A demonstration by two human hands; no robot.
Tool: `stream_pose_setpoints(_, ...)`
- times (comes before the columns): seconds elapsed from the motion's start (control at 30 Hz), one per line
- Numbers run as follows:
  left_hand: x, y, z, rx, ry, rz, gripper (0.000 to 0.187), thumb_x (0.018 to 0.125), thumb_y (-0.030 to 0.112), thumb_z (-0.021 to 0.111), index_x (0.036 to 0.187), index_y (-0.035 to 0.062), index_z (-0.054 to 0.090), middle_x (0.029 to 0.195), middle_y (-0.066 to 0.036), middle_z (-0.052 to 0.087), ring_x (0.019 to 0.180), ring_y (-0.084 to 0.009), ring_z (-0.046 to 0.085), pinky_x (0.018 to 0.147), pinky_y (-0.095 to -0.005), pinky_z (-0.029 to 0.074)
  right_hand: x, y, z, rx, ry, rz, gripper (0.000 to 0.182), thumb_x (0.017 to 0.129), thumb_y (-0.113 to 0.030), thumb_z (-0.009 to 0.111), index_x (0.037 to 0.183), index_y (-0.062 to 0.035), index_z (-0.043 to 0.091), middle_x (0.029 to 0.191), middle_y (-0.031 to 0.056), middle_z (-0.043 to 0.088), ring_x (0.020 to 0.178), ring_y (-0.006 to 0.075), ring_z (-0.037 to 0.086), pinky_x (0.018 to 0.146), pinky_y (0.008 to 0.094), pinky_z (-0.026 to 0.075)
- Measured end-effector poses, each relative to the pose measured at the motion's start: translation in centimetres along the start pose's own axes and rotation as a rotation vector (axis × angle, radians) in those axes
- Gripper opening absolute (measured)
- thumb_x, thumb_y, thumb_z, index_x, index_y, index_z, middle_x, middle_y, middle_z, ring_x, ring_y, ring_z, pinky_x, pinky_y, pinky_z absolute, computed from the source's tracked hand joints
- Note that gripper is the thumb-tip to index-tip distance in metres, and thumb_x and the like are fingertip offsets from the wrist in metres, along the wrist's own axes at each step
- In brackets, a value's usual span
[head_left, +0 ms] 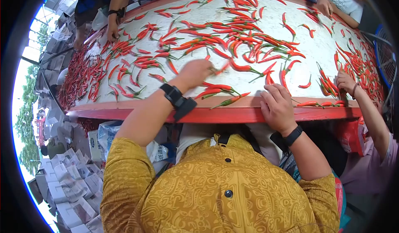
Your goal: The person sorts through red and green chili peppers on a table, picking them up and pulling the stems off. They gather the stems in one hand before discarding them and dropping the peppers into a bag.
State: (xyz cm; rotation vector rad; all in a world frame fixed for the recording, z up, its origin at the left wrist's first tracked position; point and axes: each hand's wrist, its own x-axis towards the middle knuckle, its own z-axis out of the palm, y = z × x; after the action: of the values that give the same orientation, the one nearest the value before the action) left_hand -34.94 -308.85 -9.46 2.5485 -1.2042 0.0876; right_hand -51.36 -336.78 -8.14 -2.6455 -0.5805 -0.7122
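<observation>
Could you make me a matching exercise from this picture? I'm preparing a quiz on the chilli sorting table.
Things:
1. left hand
2. right hand
3. red wooden table rim
4. stacked white cardboard boxes

Places or states:
A. on the ground at the left
B. runs along the table's near edge
C. reaching among the long red chillies
D. resting at the near edge

Pairs: 1-C, 2-D, 3-B, 4-A

Under the fingers of the left hand the chillies look waxy and glossy, smooth-skinned. The worktop beneath them is pale, matt and grainy, like rough cloth or stone. Its rim below the right hand is painted, slightly shiny. Both wristbands seem matt plastic.
</observation>
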Motion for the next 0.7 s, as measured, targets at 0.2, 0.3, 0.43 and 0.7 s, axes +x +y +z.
stream_pose_setpoints(0.2,-0.5,1.2,-3.2,-0.118,0.246,-0.374,0.019,0.079,0.018,0.065,0.094,0.0073,0.065,0.086,-0.013,0.065,0.079,-0.0304,0.063,0.069,-0.0373,0.049,-1.1,2.7,-1.6,0.005,0.024,-0.023,0.023,0.073,-0.010,0.063,0.094,-0.0026,0.061,0.103,0.0126,0.059,0.100,0.0309,0.053,0.087,0.0426,0.043)
stream_pose_setpoints(0.3,-0.9,6.5,-3.8,-0.297,-0.092,-0.293,0.019,0.078,0.020,0.066,0.093,0.0073,0.065,0.086,-0.014,0.065,0.079,-0.0301,0.063,0.069,-0.0373,0.049,-1.5,3.9,-2.7,0.023,0.036,-0.042,0.019,0.073,-0.009,0.062,0.090,-0.0028,0.060,0.095,0.0113,0.059,0.093,0.0296,0.054,0.083,0.0408,0.044)
stream_pose_setpoints(0.43,-1.7,6.0,-0.4,-0.221,-0.090,-0.228,0.020,0.080,0.018,0.063,0.096,0.0077,0.062,0.086,-0.015,0.064,0.083,-0.0327,0.061,0.073,-0.0399,0.047,-2.4,5.8,-3.7,0.082,0.004,-0.062,0.014,0.074,-0.009,0.062,0.087,-0.0039,0.060,0.088,0.0093,0.059,0.087,0.0276,0.055,0.078,0.0382,0.045)
stream_pose_setpoints(0.7,1.6,8.6,-2.9,-0.098,0.406,-0.477,0.022,0.081,0.019,0.063,0.101,0.0088,0.063,0.085,-0.015,0.065,0.077,-0.0316,0.063,0.069,-0.0380,0.049,-1.0,5.0,-2.8,0.335,-0.291,-0.258,0.026,0.079,-0.016,0.060,0.103,-0.0046,0.059,0.107,0.0123,0.058,0.100,0.0318,0.053,0.088,0.0393,0.044)
